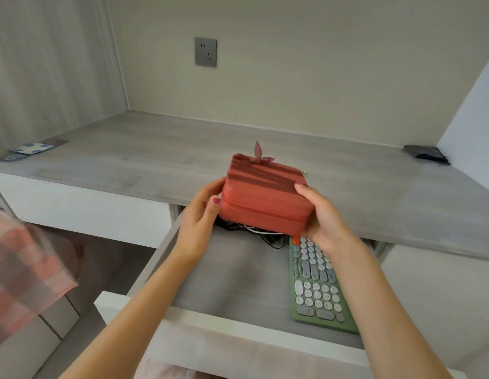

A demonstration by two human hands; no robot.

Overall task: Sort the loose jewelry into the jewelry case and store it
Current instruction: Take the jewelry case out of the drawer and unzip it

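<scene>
No readable text, boxy red zipped jewelry case (265, 199) closed, left hand (199, 217) and right hand (321, 217) gripping its ends, above open drawer (224, 280), green round-key keyboard (317, 285) inside

We see both hands holding the closed red jewelry case (265, 198) above the open drawer (227, 280): left hand (199, 214) on its left side, right hand (320, 217) on its right. A green keyboard (314, 285) lies inside, beneath the grey bench (156, 149).
</scene>
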